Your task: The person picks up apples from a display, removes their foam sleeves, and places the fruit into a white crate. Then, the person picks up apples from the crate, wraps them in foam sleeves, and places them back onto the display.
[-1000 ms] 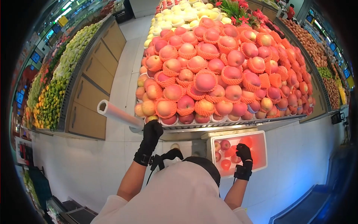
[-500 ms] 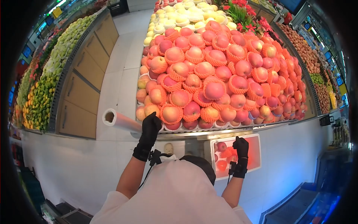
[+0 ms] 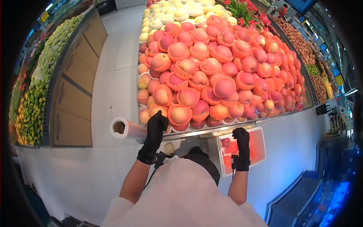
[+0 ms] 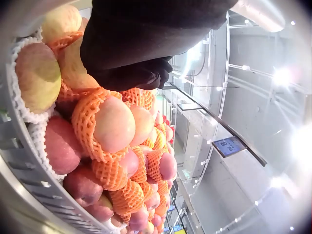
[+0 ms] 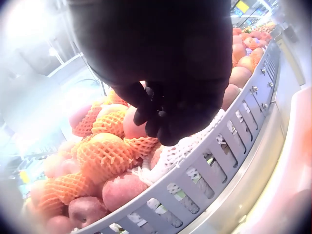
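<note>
At the front left corner of the heaped apples is my black-gloved left hand (image 3: 155,126), its fingers loosely curled with nothing seen in them. It overlaps an apple (image 4: 77,66) in an orange foam net. My right hand (image 3: 241,140), also black-gloved, hangs above a white foam box (image 3: 263,133), fingers bent and no object between them. Inside the box an apple (image 3: 225,142) shows beside orange-red pieces. In the right wrist view, the curled fingertips overlap apples and white foam netting (image 5: 183,146) along the stand's slatted rim (image 5: 195,187).
A roll of clear plastic bags (image 3: 130,128) stands at the stand's left front corner. Pale yellow fruit (image 3: 181,14) lies behind the apples. Wooden cabinets (image 3: 73,102) with green fruit run along the left aisle. A dark platform (image 3: 295,200) lies at lower right.
The right hand has risen from inside the box to above its far edge, its wrist straightening. The left hand stays at the corner apples while the view shifts slightly.
</note>
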{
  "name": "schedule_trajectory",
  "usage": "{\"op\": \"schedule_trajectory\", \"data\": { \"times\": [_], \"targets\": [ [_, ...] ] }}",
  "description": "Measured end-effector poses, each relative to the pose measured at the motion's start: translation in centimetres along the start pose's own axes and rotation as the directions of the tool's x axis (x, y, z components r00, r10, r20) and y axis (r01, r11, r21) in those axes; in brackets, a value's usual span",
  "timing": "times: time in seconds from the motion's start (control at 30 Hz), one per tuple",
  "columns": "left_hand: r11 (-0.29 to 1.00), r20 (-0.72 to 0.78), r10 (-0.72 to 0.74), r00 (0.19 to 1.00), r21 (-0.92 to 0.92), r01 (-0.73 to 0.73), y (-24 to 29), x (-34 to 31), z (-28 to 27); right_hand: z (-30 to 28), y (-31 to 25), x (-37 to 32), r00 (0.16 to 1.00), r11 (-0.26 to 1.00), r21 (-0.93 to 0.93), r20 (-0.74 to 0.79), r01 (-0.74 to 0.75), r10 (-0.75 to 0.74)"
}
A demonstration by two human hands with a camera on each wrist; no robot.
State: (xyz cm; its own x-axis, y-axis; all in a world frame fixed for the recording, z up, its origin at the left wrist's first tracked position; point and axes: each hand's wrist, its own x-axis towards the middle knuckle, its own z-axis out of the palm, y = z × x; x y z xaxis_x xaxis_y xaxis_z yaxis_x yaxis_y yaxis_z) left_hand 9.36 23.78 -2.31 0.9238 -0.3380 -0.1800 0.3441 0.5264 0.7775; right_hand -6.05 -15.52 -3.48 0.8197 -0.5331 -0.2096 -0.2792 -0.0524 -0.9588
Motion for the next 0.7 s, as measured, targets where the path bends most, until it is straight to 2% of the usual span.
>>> {"op": "schedule_trajectory", "data": {
  "times": [0.03, 0.1, 0.27, 0.3, 0.4, 0.43, 0.57, 0.63, 0.7],
  "targets": [
    [1.0, -0.049, -0.022, 0.999, -0.012, 0.022, 0.0, 0.1, 0.2, -0.1, 0.2, 0.1, 0.999, 1.0, -0.012, 0.048, 0.014, -0.013],
    [0.998, -0.147, -0.062, 0.987, -0.036, 0.057, 0.1, 0.4, 0.7, 0.6, -0.4, 0.1, 1.0, 1.0, 0.002, 0.028, 0.001, -0.001],
    [0.998, -0.105, 0.007, 0.994, 0.061, 0.0, -0.1, -0.1, 1.2, 1.0, -1.8, 1.1, 0.997, 0.999, 0.011, 0.063, 0.044, -0.045],
    [0.996, -0.1, 0.018, 0.995, 0.085, -0.01, 0.1, -0.2, 1.3, 1.1, -2.4, 1.4, 0.996, 0.997, -0.008, 0.048, 0.079, -0.078],
    [0.999, -0.075, 0.032, 0.997, -0.024, -0.034, -0.2, -0.1, 0.8, 1.9, -4.3, 3.3, 0.981, 0.98, -0.044, 0.004, 0.196, -0.196],
    [0.999, -0.086, 0.035, 0.996, -0.001, -0.035, 0.0, -0.3, 1.1, 2.2, -5.2, 4.2, 0.965, 0.954, -0.148, 0.01, 0.261, -0.262],
    [0.999, -0.103, 0.021, 0.994, 0.041, -0.016, 0.2, -1.0, 1.5, 5.3, -10.6, 5.2, 0.794, 0.698, -0.447, 0.049, 0.56, -0.605],
    [1.0, -0.088, 0.009, 0.996, 0.023, -0.007, 0.0, -1.1, 1.3, 6.8, -12.9, 5.6, 0.694, 0.527, -0.553, 0.137, 0.646, -0.707],
    [1.0, -0.061, -0.004, 0.998, -0.01, 0.003, -0.3, -1.0, 1.1, 8.4, -15.4, 5.1, 0.683, 0.454, -0.612, 0.2, 0.647, -0.703]
  ]
}}
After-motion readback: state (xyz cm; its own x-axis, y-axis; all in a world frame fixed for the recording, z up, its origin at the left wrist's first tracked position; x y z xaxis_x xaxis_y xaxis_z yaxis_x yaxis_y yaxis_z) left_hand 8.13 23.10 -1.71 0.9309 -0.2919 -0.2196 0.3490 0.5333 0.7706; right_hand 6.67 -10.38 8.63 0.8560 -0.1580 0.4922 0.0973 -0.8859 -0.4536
